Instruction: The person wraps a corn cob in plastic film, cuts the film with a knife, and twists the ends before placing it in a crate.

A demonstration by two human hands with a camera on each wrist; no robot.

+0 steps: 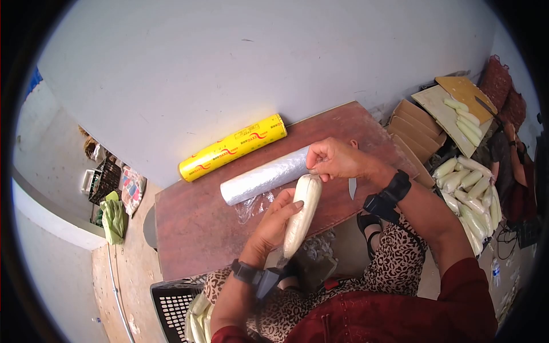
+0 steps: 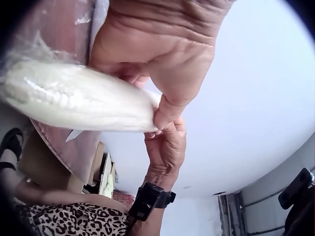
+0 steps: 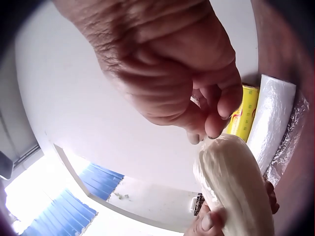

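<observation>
My left hand grips a pale ear of corn in clear plastic film, held tilted above the table's front edge. Whitish kernels show through the film at its lower end in the left wrist view. At the upper tip, my right hand pinches the film with thumb and fingertips. Behind the hands lies a roll of clear cling film, its loose end crumpled on the tabletop. A yellow printed roll or tube lies farther back, along the wall.
A knife lies on the reddish table, partly hidden by the right arm. Several wrapped ears are piled at the right, near cardboard boxes. A black crate with more ears stands by the left leg. Another person's arm shows far right.
</observation>
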